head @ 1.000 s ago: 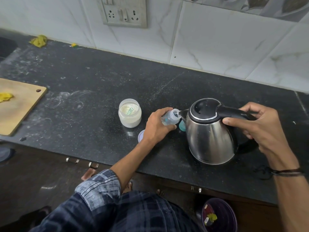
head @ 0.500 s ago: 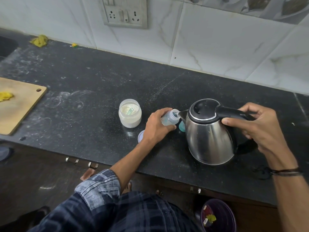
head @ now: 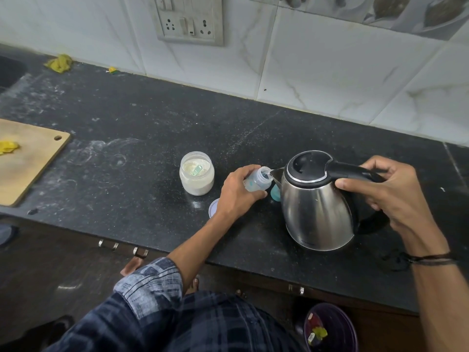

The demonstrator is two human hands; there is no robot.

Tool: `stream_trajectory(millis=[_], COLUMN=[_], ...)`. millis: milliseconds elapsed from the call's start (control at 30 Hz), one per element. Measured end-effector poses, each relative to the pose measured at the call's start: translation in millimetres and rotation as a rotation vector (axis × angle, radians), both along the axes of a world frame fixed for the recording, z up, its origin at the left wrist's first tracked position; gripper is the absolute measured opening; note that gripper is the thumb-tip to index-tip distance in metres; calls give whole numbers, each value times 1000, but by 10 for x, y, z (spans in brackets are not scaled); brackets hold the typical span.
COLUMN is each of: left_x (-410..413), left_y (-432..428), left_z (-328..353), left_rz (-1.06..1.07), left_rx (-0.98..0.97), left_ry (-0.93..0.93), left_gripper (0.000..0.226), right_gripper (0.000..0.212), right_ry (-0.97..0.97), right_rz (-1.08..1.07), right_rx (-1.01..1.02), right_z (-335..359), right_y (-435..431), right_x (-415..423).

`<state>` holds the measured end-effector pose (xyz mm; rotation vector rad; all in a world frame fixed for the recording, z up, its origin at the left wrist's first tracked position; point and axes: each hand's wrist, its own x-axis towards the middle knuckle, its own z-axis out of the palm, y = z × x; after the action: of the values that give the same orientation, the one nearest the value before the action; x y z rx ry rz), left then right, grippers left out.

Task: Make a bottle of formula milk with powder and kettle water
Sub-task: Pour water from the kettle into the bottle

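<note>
Far L we see a wooden board (head: 30, 161) on the dark surface (head: 152, 110). Nr the middle sits an open jar (head: 196, 177) of white powder w/ a scoop inside; a round lid (head: 212, 209) lies just in front, partly hidden. Next, the left hand (head: 237, 193), fingers curled round the small clear bottle (head: 256, 181), tilted w/ its mouth at the kettle (head: 317, 207) spout. On the R, the right hand (head: 388, 189), fingers wrapped round the kettle's black handle.
</note>
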<state>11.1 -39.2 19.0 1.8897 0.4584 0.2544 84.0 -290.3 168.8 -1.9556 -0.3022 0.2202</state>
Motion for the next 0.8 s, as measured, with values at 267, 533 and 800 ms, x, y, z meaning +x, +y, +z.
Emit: stream_trajectory(millis=[267,533,800], left_x=[5,-4,-10], left_y=[-1,1,1], left_z=[0,7,13], left_rz=[10,8,10], left_rx=[-15,-31,-44], left_ry=[3,11,5], left_gripper=[66,66,65], right_gripper=[47,41,36], right_ry=[-3,-6,7], right_rz=[3,1,8], right_rx=[2,-5,0], right_z=[-3,-12,-17], right_y=[11,1,-2], right_x=[9,24,25])
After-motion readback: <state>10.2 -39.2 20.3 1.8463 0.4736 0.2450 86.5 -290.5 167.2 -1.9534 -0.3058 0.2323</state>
